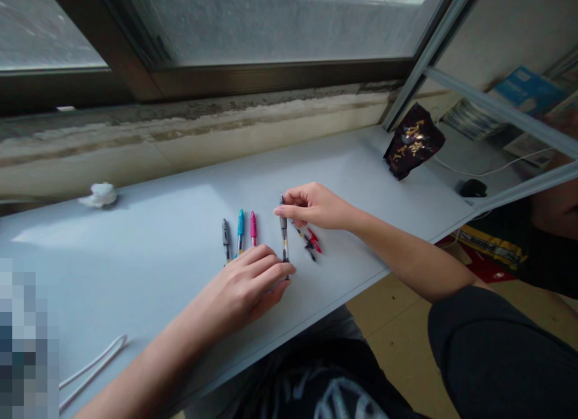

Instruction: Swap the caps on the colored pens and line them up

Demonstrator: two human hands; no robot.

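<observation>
The white bench (158, 238) runs under a window (271, 21). A dark bag (413, 141) stands at its far right end, a white cord (97, 362) lies at the near left and a crumpled tissue (99, 194) at the far left. The right hand (313, 207) is closed on the top end of the held pen (283, 235), thumb and forefinger pinching it. The left hand (246, 289) lies low with its fingers together and their tips on the pen's lower end; whether it grips or only steadies cannot be told. The held pen lies nearly flat on the bench, pointing away from the person. To its left a grey pen (225, 235), a blue pen (241, 226) and a pink pen (253, 226) lie in a neat row. A red pen (315, 238) and a black pen (309, 250) lie crossed just under the right wrist. The step looks like setting this pen parallel to the row. It is best done by steering both ends at once, matching the gap between the others and lining the cap up with theirs. The left knuckles should stay off the pink pen and the right wrist clear of the crossed pair.
</observation>
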